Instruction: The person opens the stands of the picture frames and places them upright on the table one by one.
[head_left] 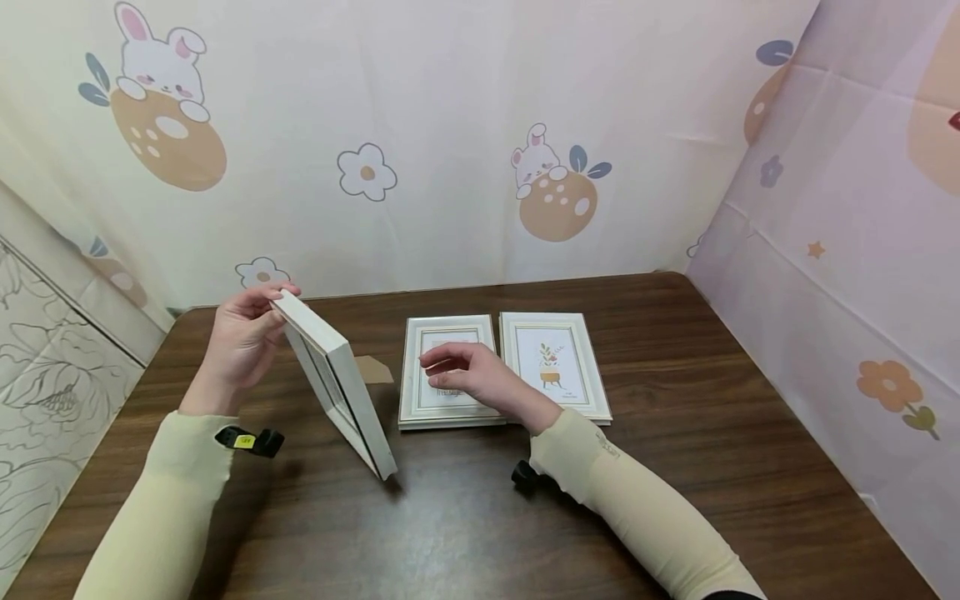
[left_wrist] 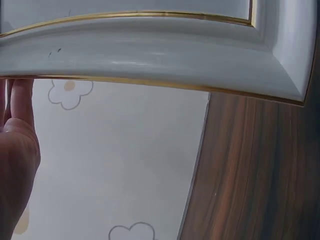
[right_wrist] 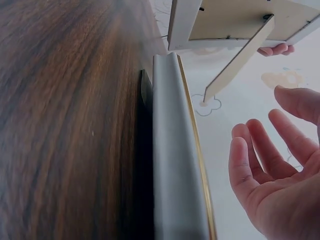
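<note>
My left hand [head_left: 243, 346] grips a white picture frame [head_left: 363, 408] at its far top edge, thumb on the near side. The frame is raised and tilted, its front facing left; gold lines trim its border [left_wrist: 150, 57] in the left wrist view. From its tan back a stand leg [right_wrist: 240, 57] swings out. My right hand [head_left: 476, 375], fingers apart and loosely bent, hovers over a second white picture frame [head_left: 410, 392], holding nothing and partly hiding its print. Against that one's right side lies a third picture frame [head_left: 553, 371] with a potted-plant print, face up.
A dark wood-grain table [head_left: 697, 467] carries the frames. Behind it hangs a pale curtain [head_left: 442, 208] printed with rabbits and flowers, and a similar patterned cloth [head_left: 847, 275] closes the right side.
</note>
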